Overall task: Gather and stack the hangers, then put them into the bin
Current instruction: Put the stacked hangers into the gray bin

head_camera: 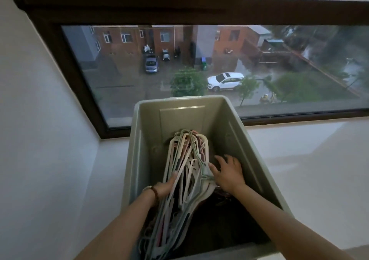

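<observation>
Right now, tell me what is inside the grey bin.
A stack of hangers fills the bin, with the left hand and right hand on it. Something dark lies underneath, too covered to identify.

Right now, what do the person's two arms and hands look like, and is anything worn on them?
Both forearms are bare, with no sleeves in view. The left hand has a dark beaded bracelet at the wrist, beside a paler band that may be a watch. The right hand and its wrist carry nothing. No gloves or rings are visible.

Both forearms reaching forward and down — left hand (165, 186) curled, wrist banded; right hand (227, 172) palm-down, fingers spread.
</observation>
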